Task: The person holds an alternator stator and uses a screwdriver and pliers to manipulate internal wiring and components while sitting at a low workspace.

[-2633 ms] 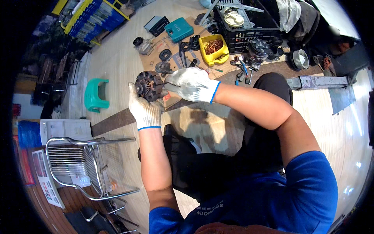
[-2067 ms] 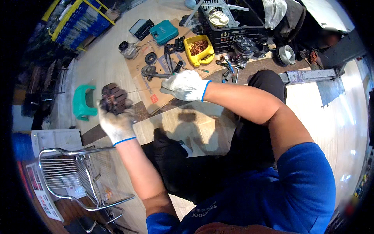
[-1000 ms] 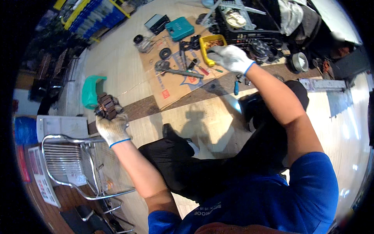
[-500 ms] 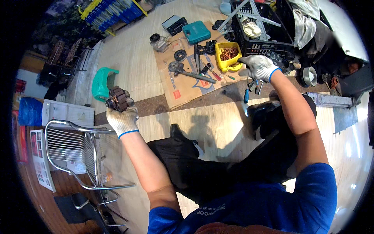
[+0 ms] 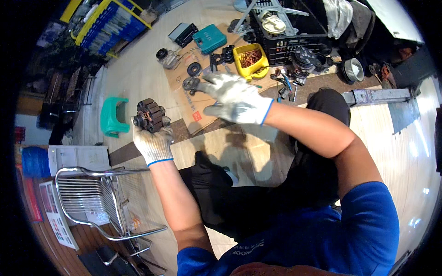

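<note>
**Rotor in your left hand, right hand spread over the cardboard**

In the head view, your gloved left hand (image 5: 153,140) is closed around a dark slotted rotor (image 5: 151,114), fingers and thumb wrapped about its lower side. You hold it beyond the left edge of the cardboard sheet (image 5: 186,109), above the floor (image 5: 133,87). Its short axis runs roughly left to right, with the copper-wound end turned left and the toothed body toward your other hand.

Your gloved right hand (image 5: 237,99) hovers over the cardboard's near edge, fingers well spread, with nothing visible in its grasp; its underside is hidden. The rotor lies to its left, well apart from it, so the left hand is much the nearer. Between the two lies the cardboard's near left corner.

Just past your right fingertips, a round grey part (image 5: 190,83) shows near the left edge; whether you touch it, you cannot tell from here. A black ring (image 5: 194,69) lies beyond it. The yellow container (image 5: 247,71) of copper-coloured pieces sits farther right, beside the black crate (image 5: 281,55). Left of the rotor stands a green stool (image 5: 109,117).
</note>
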`<control>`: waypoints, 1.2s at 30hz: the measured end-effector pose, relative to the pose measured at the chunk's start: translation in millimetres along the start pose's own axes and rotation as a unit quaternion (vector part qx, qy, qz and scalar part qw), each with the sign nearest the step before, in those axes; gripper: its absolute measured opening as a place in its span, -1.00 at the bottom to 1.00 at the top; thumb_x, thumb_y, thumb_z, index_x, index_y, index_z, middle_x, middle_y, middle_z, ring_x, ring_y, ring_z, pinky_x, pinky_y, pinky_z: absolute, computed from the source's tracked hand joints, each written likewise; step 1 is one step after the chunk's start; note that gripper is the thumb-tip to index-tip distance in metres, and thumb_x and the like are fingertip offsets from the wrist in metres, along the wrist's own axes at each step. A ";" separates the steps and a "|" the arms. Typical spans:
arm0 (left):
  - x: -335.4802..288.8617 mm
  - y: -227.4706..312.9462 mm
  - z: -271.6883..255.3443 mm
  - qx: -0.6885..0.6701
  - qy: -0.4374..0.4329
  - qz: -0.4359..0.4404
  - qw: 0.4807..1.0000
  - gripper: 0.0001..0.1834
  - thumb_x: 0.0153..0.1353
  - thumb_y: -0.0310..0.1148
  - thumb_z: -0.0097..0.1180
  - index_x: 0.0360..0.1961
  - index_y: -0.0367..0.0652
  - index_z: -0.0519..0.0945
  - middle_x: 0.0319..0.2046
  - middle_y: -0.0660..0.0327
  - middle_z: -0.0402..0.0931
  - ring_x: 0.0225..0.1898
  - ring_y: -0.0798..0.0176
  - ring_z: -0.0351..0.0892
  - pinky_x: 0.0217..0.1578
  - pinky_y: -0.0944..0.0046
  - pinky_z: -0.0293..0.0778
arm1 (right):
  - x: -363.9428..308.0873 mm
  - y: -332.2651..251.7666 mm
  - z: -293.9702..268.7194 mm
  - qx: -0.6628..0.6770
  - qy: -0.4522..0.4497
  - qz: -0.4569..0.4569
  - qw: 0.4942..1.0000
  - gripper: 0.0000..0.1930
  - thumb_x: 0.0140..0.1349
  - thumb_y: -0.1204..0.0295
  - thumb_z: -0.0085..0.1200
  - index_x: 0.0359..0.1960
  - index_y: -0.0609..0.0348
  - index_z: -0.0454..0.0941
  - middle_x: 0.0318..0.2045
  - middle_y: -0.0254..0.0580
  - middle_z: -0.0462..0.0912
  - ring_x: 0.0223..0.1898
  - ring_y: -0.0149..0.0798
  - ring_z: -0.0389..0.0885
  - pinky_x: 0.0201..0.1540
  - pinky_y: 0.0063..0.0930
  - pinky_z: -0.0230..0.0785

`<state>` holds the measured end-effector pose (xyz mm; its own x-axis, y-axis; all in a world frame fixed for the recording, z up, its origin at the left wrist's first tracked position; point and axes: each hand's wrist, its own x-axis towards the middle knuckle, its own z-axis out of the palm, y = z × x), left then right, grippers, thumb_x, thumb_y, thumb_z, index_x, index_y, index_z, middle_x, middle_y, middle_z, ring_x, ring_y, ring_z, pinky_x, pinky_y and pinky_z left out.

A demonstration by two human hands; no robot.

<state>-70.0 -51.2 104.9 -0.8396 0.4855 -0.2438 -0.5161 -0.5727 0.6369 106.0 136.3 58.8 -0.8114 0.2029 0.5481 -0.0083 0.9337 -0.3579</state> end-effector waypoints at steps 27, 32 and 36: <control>-1.9 -28.5 -0.9 0.107 0.004 0.036 0.994 -0.42 0.45 0.09 -0.10 0.14 -0.24 0.47 -0.01 0.00 0.61 -0.08 -0.04 0.67 -0.19 -0.16 0.63 | 18.1 -17.2 12.1 0.140 -0.060 -0.007 0.988 -0.24 0.20 0.01 0.21 0.36 0.15 0.30 0.23 0.12 0.46 0.25 0.13 0.42 0.28 -0.06 0.28; -0.5 -41.7 7.9 0.074 -0.004 0.055 0.996 -0.46 0.45 -0.03 0.01 0.15 -0.34 0.44 0.05 -0.05 0.56 0.04 -0.06 0.61 0.08 -0.16 0.56 | 16.9 -9.5 27.9 0.252 -0.028 -0.015 0.967 -0.51 0.33 0.07 0.02 0.06 0.24 0.56 -0.18 0.15 0.67 -0.12 0.17 0.66 -0.01 -0.10 0.49; -6.9 -40.9 15.1 0.064 0.012 0.043 0.997 -0.47 0.45 -0.03 0.01 0.14 -0.32 0.46 0.05 -0.05 0.56 0.05 -0.04 0.60 0.12 -0.11 0.54 | 18.7 -4.2 17.6 0.253 -0.153 0.001 0.955 -0.54 0.32 0.10 0.04 0.04 0.23 0.59 -0.08 0.16 0.66 -0.05 0.18 0.64 0.02 -0.10 0.48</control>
<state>-40.6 -21.1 91.6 -0.8839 0.4224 -0.2008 -0.4180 -0.5209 0.7442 80.6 131.0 57.3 -0.9438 0.0362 0.3286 -0.2256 0.6561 -0.7202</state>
